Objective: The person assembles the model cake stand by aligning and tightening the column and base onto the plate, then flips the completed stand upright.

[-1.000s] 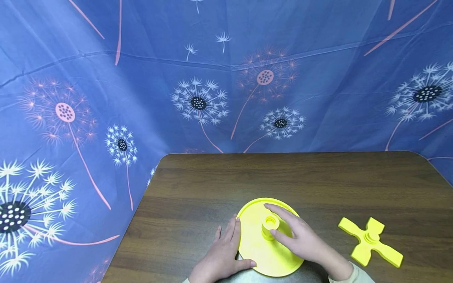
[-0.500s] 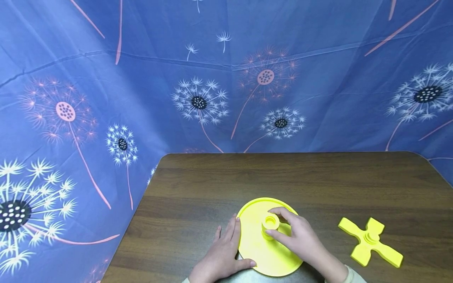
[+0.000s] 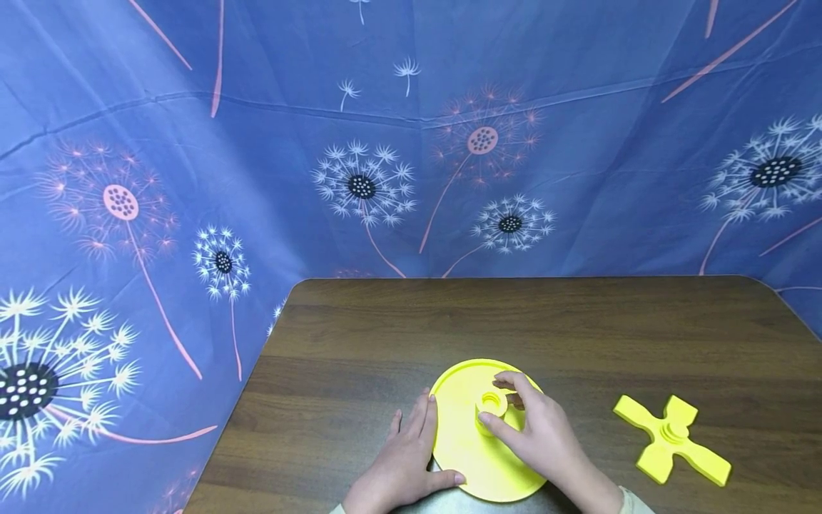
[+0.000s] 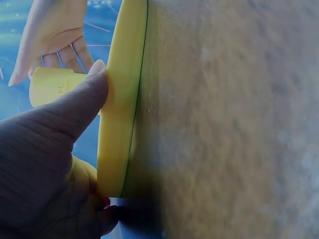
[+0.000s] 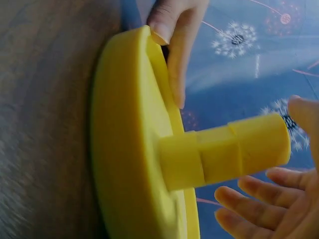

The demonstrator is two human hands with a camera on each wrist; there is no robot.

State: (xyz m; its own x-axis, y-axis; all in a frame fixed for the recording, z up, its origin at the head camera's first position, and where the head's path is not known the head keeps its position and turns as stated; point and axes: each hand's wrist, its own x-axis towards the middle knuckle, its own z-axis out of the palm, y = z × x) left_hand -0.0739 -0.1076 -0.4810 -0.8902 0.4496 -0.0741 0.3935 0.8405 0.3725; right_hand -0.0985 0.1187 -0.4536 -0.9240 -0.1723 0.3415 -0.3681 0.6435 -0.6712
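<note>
A yellow round plate point(image 3: 501, 477) with a raised rim lies on the table. From its middle rises a stepped yellow post point(image 5: 219, 154) with a hollow top. My left hand point(image 3: 401, 464) holds the plate's left edge, fingers along the side and thumb over the near rim. My right hand point(image 3: 546, 432) is around the post's right side. Its thumb is by the top of the post, while in the right wrist view the other fingers are loosely bent and apart from it. Small raised marks show on the post in the left wrist view.
To the right lies a yellow four-armed cross piece point(image 3: 696, 457) with a threaded stub at its centre. Brown wood-grain table point(image 3: 359, 328); behind it and on the left hangs a blue dandelion-print cloth point(image 3: 270, 164).
My right hand has drawn its fingers in from over the plate and turned about the post, index finger shifting right. The left hand, plate and cross piece stay put.
</note>
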